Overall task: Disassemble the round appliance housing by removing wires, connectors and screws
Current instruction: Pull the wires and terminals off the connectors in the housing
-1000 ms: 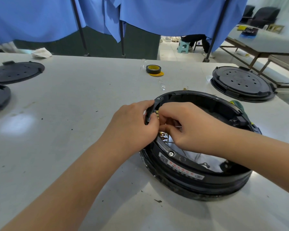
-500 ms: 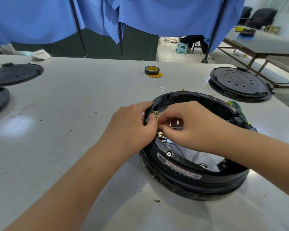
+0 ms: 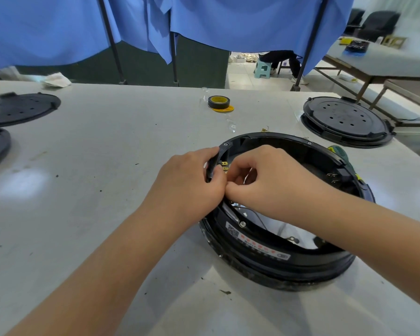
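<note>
Housing: the black round appliance housing (image 3: 284, 253) lies flat on the pale surface (image 3: 107, 166), directly under and to the right of both hands.
Left grip: the left hand (image 3: 189, 187) is curled closed over the housing's left rim, thumb and fingers pinching the black rim wall from outside.
Right grip: the right hand (image 3: 269, 183) reaches inside the ring, its fingers bunched closed just beside the left thumb; what they pinch is hidden by the knuckles, so I cannot tell the held part.
Contact: the two hands touch each other at the fingertips, over the rim's inner face.
Terminals: small brass terminals (image 3: 224, 164) stick out of the rim just above the left thumb.
Screws: one screw (image 3: 225, 144) sits in the rim just beyond the left hand; another (image 3: 242, 223) sits on the near inner ledge below the right hand.
Label: a printed sticker (image 3: 257, 246) runs along the near inner wall.
Beyond the hands: a roll of black tape (image 3: 218, 101) lies well beyond the hands.
Right of the hands: a black round cover (image 3: 344, 120).
Far left of the hands: more black covers (image 3: 20, 107).
</note>
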Motion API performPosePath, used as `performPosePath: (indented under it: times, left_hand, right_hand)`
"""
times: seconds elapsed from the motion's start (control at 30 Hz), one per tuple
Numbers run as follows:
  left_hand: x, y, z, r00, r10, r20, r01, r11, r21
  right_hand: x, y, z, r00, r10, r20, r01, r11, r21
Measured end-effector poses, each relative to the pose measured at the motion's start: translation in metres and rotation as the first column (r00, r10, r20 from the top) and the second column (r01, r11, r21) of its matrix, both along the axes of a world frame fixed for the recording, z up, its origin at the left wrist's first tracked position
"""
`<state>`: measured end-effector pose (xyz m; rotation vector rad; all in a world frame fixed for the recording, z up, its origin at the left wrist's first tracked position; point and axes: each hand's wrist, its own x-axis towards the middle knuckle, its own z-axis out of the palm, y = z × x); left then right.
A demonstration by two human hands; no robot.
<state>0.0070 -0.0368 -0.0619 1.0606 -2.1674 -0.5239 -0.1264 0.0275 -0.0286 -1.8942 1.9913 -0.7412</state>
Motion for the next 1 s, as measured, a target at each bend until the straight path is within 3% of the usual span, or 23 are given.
performPosePath:
  times: [0.73,1.0]
  left_hand:
    - [-0.0018,0.0036,0.0049,0.999,0.042,-0.023,-0.043,0.999,-0.021]
    - [-0.0029,0.0041,0.0057,0.999,0.044,-0.026,-0.045,0.999,-0.016]
  right_hand:
    - [0.0023,0.0042,-0.0040,1.000,-0.030,-0.002,0.030,0.997,-0.065]
    - [-0.0029,-0.0001,-0.0032,0.998,0.045,0.050,-0.043,0.998,-0.034]
